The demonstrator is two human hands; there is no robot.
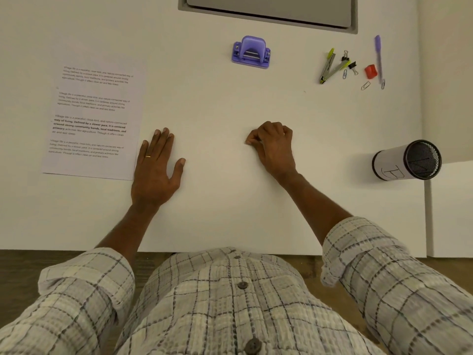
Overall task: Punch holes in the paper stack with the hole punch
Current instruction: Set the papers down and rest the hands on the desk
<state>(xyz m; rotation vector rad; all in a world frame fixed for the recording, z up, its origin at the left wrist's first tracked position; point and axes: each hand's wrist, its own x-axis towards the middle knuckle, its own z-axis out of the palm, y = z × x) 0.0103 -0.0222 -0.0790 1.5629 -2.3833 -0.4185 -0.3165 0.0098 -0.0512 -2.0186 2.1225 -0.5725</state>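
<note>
A purple hole punch (251, 53) stands upright at the back middle of the white table, apart from both hands. A stack of printed paper (94, 119) lies flat at the left. My left hand (156, 167) rests palm down on the table, fingers spread, its edge just right of the paper's lower right corner. My right hand (275, 146) rests in the middle of the table with its fingers curled in; nothing shows in it.
A green stapler (331, 66), binder clips (349, 62), paper clips (366, 85), a red sharpener (371, 71) and a purple pen (378, 57) lie at the back right. A mesh pen cup (407, 160) lies tipped at the right. A grey recessed panel (268, 11) sits at the back.
</note>
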